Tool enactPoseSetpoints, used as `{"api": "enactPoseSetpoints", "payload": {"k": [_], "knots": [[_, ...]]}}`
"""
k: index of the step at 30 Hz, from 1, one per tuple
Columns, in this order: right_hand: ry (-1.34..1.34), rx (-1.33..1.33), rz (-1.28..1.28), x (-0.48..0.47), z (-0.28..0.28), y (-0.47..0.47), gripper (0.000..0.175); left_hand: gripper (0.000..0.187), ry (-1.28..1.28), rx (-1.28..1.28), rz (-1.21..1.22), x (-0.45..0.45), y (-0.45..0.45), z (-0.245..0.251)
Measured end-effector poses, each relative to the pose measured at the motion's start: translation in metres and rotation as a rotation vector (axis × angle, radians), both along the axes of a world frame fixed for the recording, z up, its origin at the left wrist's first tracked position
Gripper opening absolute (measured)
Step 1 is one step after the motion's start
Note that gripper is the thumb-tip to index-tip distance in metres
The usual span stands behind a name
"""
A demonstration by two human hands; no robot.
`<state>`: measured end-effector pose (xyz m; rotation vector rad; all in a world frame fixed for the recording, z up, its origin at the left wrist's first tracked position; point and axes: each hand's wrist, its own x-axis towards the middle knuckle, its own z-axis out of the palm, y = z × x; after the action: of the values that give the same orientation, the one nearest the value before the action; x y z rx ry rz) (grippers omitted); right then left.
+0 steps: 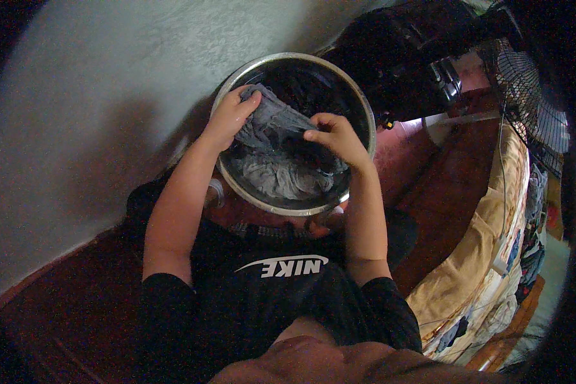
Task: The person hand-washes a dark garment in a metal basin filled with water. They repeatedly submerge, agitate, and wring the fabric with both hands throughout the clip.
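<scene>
A round metal basin (370, 125) stands on the floor in front of me, close to the wall. Above it a wet grey cloth (281, 115) is stretched between my hands. My left hand (233, 113) pinches its upper left end with the thumb on top. At the cloth's right edge, my right hand (333, 137) grips it between thumb and fingers. More light grey fabric (288, 180) lies bunched in the lower part of the basin. Dark contents (312, 89) fill the basin's upper part; whether they are cloth or water is hard to tell.
A pale textured wall (101, 86) runs along the left. Dark bulky objects (389, 62) stand behind the basin at the upper right. Farther right are a wire-caged fan (533, 105) and a bed edge with a tan blanket (461, 269). A cable hangs along the bed.
</scene>
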<state>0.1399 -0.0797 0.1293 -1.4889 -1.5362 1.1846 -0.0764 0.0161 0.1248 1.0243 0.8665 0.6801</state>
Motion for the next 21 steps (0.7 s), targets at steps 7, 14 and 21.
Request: {"api": "enactPoseSetpoints", "payload": {"k": [7, 14, 21], "knots": [[0.06, 0.132, -0.183, -0.016, 0.078, -0.003, 0.013, 0.029, -0.241, -0.085, 0.027, 0.008, -0.01, 0.032], [-0.307, 0.339, -0.051, -0.025, 0.131, 0.009, 0.02, 0.028, -0.399, -0.165, 0.005, 0.007, -0.017, 0.057], [-0.445, 0.005, -0.113, 0.007, -0.004, 0.042, 0.032, 0.03, -0.057, -0.212, 0.127, 0.018, -0.003, 0.007]]}}
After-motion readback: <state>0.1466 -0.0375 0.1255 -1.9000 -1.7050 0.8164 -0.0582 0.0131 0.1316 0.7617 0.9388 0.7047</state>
